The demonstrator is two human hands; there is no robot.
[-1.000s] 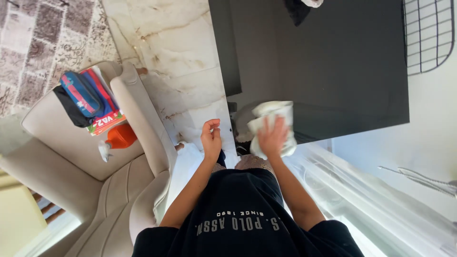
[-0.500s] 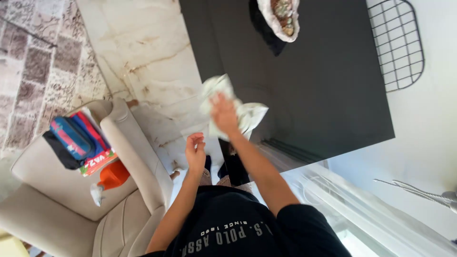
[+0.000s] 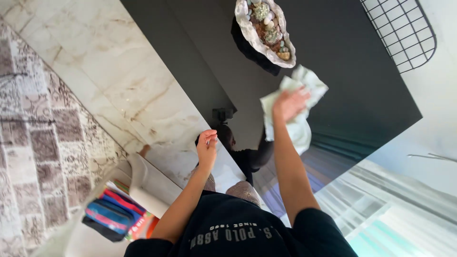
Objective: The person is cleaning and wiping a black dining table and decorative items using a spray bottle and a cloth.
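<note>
In the head view, the right hand (image 3: 291, 103) lies flat, fingers spread, pressing a crumpled white cloth (image 3: 296, 110) onto the glossy black tabletop (image 3: 362, 90), right of centre in the frame. Just above the cloth, at the top centre, stands a shallow shell-like dish (image 3: 265, 29) with pale ruffled edges, filled with small succulents and pebbles; it is near the cloth but apart from it. A black wire chair (image 3: 404, 33) is cut off at the upper right corner. The left hand (image 3: 207, 148) hovers at centre, fingers loosely curled, holding nothing. The tabletop mirrors the person dimly. Marble floor tiles (image 3: 119, 81) fill the upper left; a patterned rug (image 3: 33, 143) runs down the left edge. At lower left a blurred beige armchair (image 3: 147, 183) holds a blue striped pouch (image 3: 110, 216).
</note>
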